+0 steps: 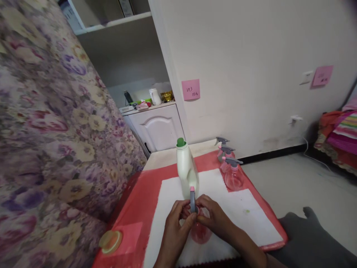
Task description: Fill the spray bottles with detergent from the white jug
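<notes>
A clear pink spray bottle [201, 235] stands upright on a white cloth [248, 219], with its grey trigger spray head [192, 200] at the neck. My left hand [177, 225] closes its fingers on the left side of the spray head. From the right, my right hand [216, 216] pinches around the same head and collar. The fingers hide most of the neck, so how tightly the head sits on it cannot be seen. Just behind my hands rises a pale green jug [186, 171] with a green piece in its open mouth.
Several similar spray bottles [234, 178] line the right edge of the red-covered table [139, 201]. A round yellowish lid or jar [111, 242] lies at the front left on a pink paper. A floral curtain [55, 130] hangs at left. Behind is a cabinet [158, 124].
</notes>
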Motion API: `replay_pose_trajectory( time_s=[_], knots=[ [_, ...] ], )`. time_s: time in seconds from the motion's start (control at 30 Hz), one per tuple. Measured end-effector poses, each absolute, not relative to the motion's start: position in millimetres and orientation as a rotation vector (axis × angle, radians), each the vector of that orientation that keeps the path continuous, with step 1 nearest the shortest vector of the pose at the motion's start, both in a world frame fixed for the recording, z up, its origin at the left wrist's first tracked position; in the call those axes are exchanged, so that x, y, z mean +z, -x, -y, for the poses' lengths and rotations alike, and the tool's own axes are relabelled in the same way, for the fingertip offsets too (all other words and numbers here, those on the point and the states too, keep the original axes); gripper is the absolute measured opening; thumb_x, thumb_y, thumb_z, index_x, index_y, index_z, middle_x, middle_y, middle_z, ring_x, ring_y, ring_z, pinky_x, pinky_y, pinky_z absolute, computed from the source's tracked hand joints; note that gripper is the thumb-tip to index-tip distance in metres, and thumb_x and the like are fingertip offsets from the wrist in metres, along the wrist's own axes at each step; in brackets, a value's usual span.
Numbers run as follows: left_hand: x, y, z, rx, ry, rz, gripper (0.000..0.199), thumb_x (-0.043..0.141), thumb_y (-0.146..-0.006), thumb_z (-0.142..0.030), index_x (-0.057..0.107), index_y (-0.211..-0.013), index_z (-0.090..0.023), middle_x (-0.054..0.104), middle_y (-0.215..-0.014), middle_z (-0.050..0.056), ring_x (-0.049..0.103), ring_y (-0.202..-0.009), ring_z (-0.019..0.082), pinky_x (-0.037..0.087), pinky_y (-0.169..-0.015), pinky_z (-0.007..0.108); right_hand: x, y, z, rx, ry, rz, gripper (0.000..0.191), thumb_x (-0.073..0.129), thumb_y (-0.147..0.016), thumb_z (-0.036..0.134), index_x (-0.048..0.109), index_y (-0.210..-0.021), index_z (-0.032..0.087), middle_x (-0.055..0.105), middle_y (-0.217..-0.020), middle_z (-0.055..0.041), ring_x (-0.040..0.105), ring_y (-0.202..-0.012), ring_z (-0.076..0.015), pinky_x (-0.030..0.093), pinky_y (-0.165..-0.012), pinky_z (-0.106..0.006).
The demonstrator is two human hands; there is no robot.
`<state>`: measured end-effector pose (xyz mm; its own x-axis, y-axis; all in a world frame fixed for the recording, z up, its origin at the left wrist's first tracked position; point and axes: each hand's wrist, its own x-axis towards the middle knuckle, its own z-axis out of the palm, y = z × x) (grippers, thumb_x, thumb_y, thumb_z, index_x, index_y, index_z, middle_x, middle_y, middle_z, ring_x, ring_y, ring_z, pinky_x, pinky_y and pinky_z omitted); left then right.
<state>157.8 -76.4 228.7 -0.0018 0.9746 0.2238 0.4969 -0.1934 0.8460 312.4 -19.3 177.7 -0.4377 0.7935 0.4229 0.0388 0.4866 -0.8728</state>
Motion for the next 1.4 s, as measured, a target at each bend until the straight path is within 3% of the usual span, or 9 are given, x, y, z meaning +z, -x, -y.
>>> replay_pose_trajectory(
  time_s=[0.17, 0.3, 0.4, 0.83, 1.27, 1.4],
  knots=[
    [222.8, -157.0, 71.0, 1.179, -1.698, -1.439, 0.032, 0.043, -0.094, -0.037, 0.070, -0.096, -0.021, 0.064, -0.091, 0.006, 0.058, -0.085, 0.021, 0.047, -0.078, 0.029, 172.8, -311.0, 18.9, 1.015, 0.733, 1.824, 0.014, 0.067, -0.073, 0.013, 0.059, -0.081, 0.021, 0.057, -0.085, 0.0000, 0.052, -0.083, -0.0192, 0.041, -0.075, -0.030],
    [215.4, -153.3, 71.9, 1.201, -1.691, -1.377, 0.022, 0.057, -0.087, -0.035, 0.070, -0.099, -0.022, 0.063, -0.094, 0.005, 0.058, -0.087, 0.021, 0.048, -0.082, 0.030, 172.6, -309.8, 19.4, 1.025, 0.739, 1.808, 0.017, 0.066, -0.072, 0.009, 0.057, -0.081, 0.021, 0.056, -0.084, 0.0001, 0.051, -0.082, -0.0189, 0.040, -0.076, -0.030],
    [209.6, -152.4, 71.5, 1.197, -1.704, -1.387, 0.021, 0.064, -0.081, -0.033, 0.069, -0.099, -0.022, 0.061, -0.092, 0.005, 0.056, -0.082, 0.020, 0.048, -0.075, 0.029, 171.9, -308.1, 20.3, 1.032, 0.760, 1.776, 0.019, 0.064, -0.069, 0.006, 0.056, -0.080, 0.020, 0.056, -0.084, -0.0004, 0.052, -0.082, -0.0193, 0.041, -0.075, -0.030],
    [208.6, -156.3, 68.7, 1.171, -1.755, -1.442, 0.016, 0.055, -0.087, -0.028, 0.068, -0.095, -0.022, 0.059, -0.088, 0.002, 0.055, -0.080, 0.019, 0.043, -0.071, 0.027, 162.6, -302.3, 29.8, 1.024, 0.784, 1.642, 0.028, 0.069, -0.066, 0.007, 0.064, -0.090, 0.019, 0.059, -0.092, -0.0036, 0.055, -0.088, -0.0218, 0.043, -0.079, -0.033],
    [203.0, -152.6, 78.0, 1.153, -1.802, -1.371, 0.026, 0.048, -0.094, -0.029, 0.063, -0.113, -0.024, 0.060, -0.110, 0.008, 0.055, -0.100, 0.023, 0.044, -0.086, 0.033, 158.3, -300.4, 28.3, 0.975, 0.773, 1.726, 0.010, 0.065, -0.077, 0.020, 0.063, -0.087, 0.020, 0.061, -0.089, -0.0040, 0.054, -0.087, -0.0224, 0.042, -0.078, -0.033],
    [204.7, -153.3, 78.2, 1.148, -1.823, -1.355, 0.028, 0.048, -0.093, -0.029, 0.062, -0.116, -0.024, 0.059, -0.109, 0.008, 0.055, -0.097, 0.023, 0.045, -0.083, 0.032, 161.7, -300.9, 28.3, 1.011, 0.769, 1.711, 0.005, 0.062, -0.079, 0.022, 0.062, -0.084, 0.021, 0.062, -0.088, -0.0038, 0.055, -0.088, -0.0222, 0.042, -0.079, -0.033]
  ],
)
